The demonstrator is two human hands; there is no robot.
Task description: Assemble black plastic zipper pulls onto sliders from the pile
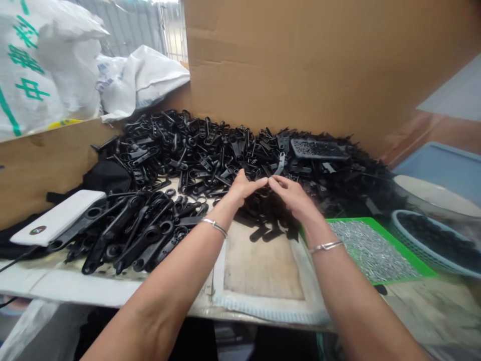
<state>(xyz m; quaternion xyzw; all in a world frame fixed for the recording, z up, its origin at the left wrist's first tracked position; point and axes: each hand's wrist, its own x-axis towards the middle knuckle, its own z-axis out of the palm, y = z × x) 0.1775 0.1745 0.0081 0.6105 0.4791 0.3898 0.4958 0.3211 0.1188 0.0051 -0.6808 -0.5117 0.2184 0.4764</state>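
Observation:
Both arms reach forward over the table, a silver bangle on each wrist. My left hand (246,186) is held over the near side of a large heap of black plastic parts (203,145), thumb up and fingers pointing right. Its fingertips meet those of my right hand (287,190), whose fingers are bent together. Whatever may be pinched between them is too small to make out. Below the hands, several flat black pieces (268,233) lie at the top of a worn board (263,265).
Longer black arms (139,230) and a white power bank (58,218) lie at left. At right are a green tray (372,245) of small metal pins, a blue basket (398,220) of black parts and a blue bin (439,163). Cardboard (293,65) stands behind.

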